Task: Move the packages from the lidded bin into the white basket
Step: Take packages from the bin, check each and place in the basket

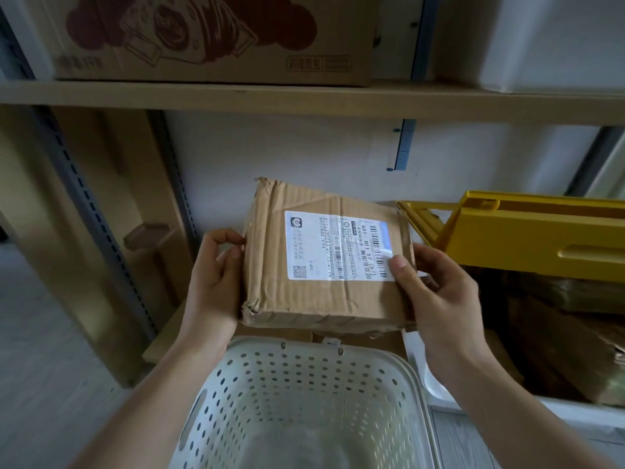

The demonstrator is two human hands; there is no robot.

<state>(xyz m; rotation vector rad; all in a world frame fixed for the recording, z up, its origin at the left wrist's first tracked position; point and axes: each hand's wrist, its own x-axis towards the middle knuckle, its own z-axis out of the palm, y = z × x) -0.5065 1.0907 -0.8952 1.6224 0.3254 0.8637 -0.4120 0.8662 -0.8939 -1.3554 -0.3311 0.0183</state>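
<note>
A worn brown cardboard package (pixel 321 299) with a white shipping label is held in the air above the far rim of the white perforated basket (pixel 419 377). My left hand (pixel 216 282) grips its left side with curled fingers. My right hand (pixel 436 292) grips its right side, thumb pressing on the label. The basket below shows no packages inside. At the right stands the white bin (pixel 575 409) with its yellow lid (pixel 527 231) raised; brown packages (pixel 554 340) lie inside in shadow.
A wooden shelf board (pixel 304 99) runs overhead, carrying a printed cardboard carton (pixel 216 38) and a white box (pixel 554 42). A metal slotted upright (pixel 91 211) and wooden pieces stand at the left. Flat cardboard (pixel 358 340) lies under the held package.
</note>
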